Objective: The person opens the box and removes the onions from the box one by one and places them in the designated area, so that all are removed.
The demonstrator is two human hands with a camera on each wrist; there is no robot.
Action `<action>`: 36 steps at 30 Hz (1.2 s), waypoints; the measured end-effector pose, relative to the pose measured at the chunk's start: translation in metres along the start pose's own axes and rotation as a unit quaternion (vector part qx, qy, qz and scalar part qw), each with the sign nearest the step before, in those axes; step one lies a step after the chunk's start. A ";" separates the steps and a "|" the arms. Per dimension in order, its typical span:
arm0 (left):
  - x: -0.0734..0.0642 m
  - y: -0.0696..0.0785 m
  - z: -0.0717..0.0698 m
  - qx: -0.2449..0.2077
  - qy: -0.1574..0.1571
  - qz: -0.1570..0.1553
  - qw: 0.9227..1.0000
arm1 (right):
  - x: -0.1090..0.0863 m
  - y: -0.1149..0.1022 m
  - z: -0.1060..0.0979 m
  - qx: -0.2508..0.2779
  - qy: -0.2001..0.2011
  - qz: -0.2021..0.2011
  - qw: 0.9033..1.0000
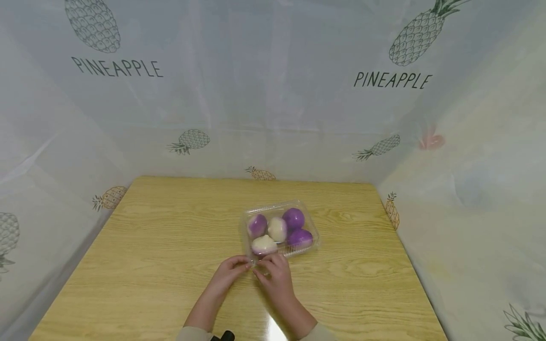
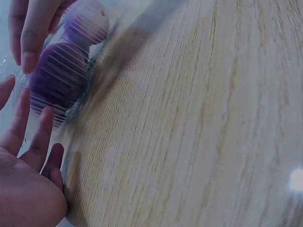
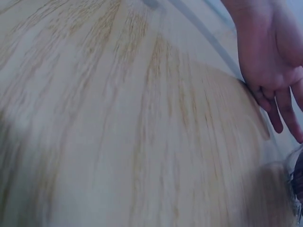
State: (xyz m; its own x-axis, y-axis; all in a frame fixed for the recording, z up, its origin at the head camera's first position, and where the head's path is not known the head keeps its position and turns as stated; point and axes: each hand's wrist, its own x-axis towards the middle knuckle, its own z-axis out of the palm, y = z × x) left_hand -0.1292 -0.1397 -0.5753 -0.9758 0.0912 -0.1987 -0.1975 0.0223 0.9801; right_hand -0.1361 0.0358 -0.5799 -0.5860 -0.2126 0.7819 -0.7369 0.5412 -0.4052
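Observation:
A clear plastic clamshell container [image 1: 313, 222] lies on the wooden table, slightly turned. Inside are several glossy, rounded purple-and-white vegetables [image 1: 294, 218] that look like turnips. At the near left corner, my left hand [image 1: 230, 274] pinches the container's edge between thumb and forefinger. Its other fingers stretch along the ribbed side in the left wrist view. Just to the right, my right hand [image 1: 277, 277] grips the near edge, thumb below and fingertips on the rim. The right wrist view has the right palm [image 3: 272, 56] with loosely bent fingers, while the thumb is out of frame.
The wood-grain table [image 1: 179, 213] extends around the container on all sides. Behind and beside it hangs a pale curtain [image 1: 264, 94] printed with pineapples. A small black object [image 1: 227, 336] shows at the bottom, by the left sleeve.

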 end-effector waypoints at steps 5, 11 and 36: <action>-0.001 0.005 0.003 -0.005 0.004 -0.002 1.000 | 0.002 -0.003 0.001 -0.014 0.029 -0.002 0.999; -0.002 0.008 0.003 -0.014 -0.011 0.002 1.000 | 0.004 -0.004 0.003 -0.027 0.040 0.006 0.999; 0.004 0.014 0.001 0.006 -0.019 0.018 1.000 | 0.008 -0.011 0.001 -0.030 0.054 0.028 0.998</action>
State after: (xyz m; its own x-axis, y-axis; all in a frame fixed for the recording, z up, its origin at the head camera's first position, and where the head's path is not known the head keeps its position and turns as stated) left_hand -0.1353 -0.1378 -0.5622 -0.9780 0.1304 -0.1626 -0.1600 0.0303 0.9867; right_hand -0.1331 0.0276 -0.5690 -0.5834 -0.0946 0.8067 -0.6811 0.5979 -0.4225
